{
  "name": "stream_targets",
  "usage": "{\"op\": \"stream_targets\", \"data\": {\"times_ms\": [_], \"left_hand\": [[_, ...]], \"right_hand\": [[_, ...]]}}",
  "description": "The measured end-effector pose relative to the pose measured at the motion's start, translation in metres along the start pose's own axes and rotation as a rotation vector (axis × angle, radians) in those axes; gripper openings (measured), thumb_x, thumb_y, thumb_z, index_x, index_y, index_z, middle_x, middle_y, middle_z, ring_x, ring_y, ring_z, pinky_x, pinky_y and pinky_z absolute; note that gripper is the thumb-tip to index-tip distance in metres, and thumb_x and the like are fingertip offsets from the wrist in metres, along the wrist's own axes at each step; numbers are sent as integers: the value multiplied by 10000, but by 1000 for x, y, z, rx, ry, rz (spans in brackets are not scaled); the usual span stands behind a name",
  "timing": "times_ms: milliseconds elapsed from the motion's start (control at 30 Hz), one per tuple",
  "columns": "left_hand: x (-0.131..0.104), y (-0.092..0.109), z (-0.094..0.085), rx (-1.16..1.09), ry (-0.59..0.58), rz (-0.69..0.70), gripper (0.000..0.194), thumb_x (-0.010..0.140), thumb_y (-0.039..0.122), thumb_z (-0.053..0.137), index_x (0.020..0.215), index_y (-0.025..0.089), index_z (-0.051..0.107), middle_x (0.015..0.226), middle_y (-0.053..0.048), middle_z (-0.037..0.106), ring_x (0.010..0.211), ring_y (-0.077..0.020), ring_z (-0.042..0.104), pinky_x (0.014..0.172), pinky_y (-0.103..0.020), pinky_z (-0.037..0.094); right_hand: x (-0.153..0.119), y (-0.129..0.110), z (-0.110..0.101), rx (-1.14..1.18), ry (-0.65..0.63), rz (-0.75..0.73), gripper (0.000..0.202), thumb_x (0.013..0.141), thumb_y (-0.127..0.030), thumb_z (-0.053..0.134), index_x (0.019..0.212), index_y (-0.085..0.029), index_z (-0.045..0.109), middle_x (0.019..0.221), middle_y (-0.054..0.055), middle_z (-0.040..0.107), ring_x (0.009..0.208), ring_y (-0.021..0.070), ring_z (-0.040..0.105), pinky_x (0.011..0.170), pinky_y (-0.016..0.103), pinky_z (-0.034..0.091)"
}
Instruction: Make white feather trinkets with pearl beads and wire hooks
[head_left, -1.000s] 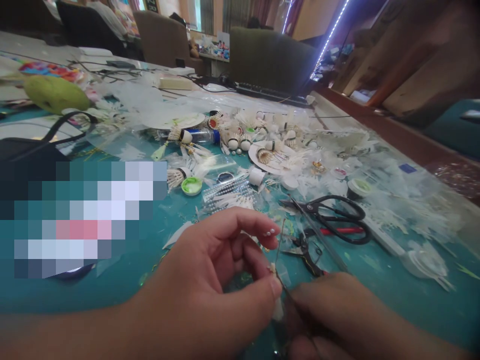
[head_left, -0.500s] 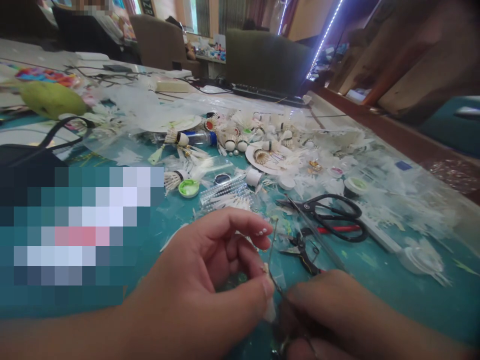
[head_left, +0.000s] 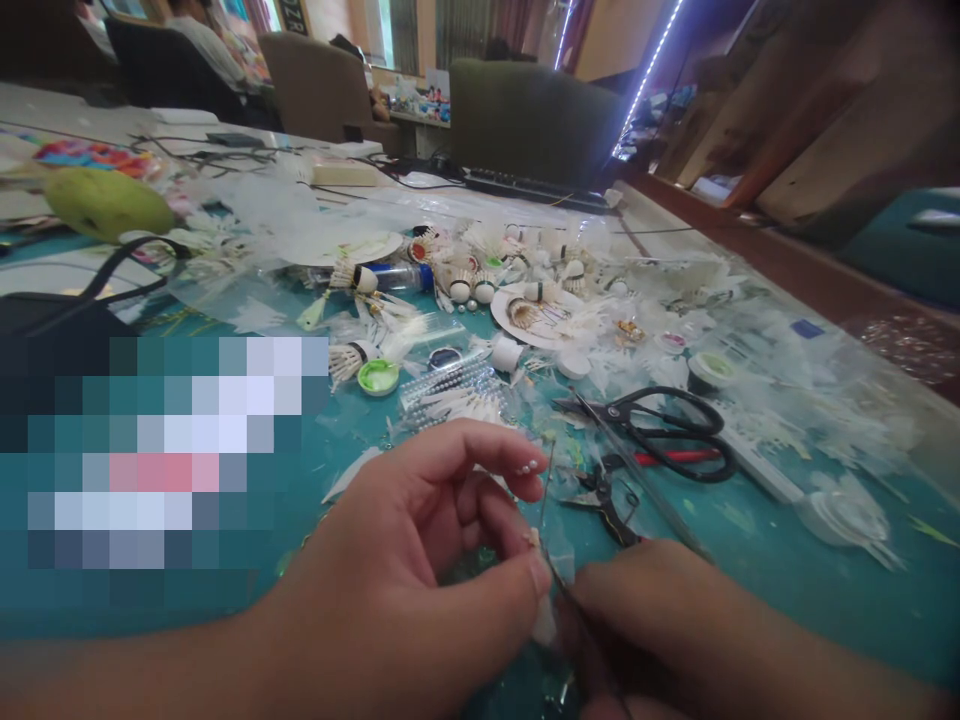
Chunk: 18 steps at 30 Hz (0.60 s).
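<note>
Thumb and fingers of my left hand (head_left: 442, 560) pinch a small pale piece (head_left: 543, 620), with a thin wire (head_left: 548, 490) rising beside them. A few tiny pearl-like beads (head_left: 529, 467) sit at its raised index fingertip. To the right, my right hand (head_left: 637, 610) is closed around a slim dark metal tool (head_left: 581, 615), whose tip reaches the left thumb. The tool's lower part and most right fingers are blurred or out of frame. Just beyond lie black-handled scissors (head_left: 660, 425) and small pliers (head_left: 611, 505).
Shuttlecocks (head_left: 461, 285), white feathers, plastic bags and a green paint lid (head_left: 377, 376) crowd the green mat. A keyboard (head_left: 536, 190) and a yellow-green fruit (head_left: 109, 203) lie farther back. Behind stand chairs (head_left: 525, 120); a person sits at the upper left. A pixelated patch covers the left.
Both hands stay nearly in place. The right hand and its tool have shifted slightly, and more of the tool shows below the left thumb.
</note>
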<state>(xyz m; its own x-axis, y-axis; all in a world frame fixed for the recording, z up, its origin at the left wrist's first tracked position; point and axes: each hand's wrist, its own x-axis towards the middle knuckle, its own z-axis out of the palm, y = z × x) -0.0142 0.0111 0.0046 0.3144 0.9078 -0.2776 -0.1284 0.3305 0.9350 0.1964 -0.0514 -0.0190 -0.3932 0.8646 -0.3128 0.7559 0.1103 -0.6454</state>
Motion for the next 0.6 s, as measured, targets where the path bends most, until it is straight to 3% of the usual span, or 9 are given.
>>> {"op": "stream_targets", "data": {"times_ms": [300,600], "left_hand": [[0,0,2,29,41,13,304,610,120,835,866,243,726,809,31,716,654,-117,646,568,-199,517],[3,-3,-4,-15,-28,23,339,597,66,822,873,243,735,827,16,709,610,-114,646,531,-204,525]], "right_hand": [[7,-7,-4,19,-58,-17,214,919,-394,686,776,-237,659,706,-27,674,576,127,595,485,193,405],[21,-19,-4,-18,-64,-72,352,829,-364,810,642,-209,555,537,-89,487,431,66,381,422,189,261]]}}
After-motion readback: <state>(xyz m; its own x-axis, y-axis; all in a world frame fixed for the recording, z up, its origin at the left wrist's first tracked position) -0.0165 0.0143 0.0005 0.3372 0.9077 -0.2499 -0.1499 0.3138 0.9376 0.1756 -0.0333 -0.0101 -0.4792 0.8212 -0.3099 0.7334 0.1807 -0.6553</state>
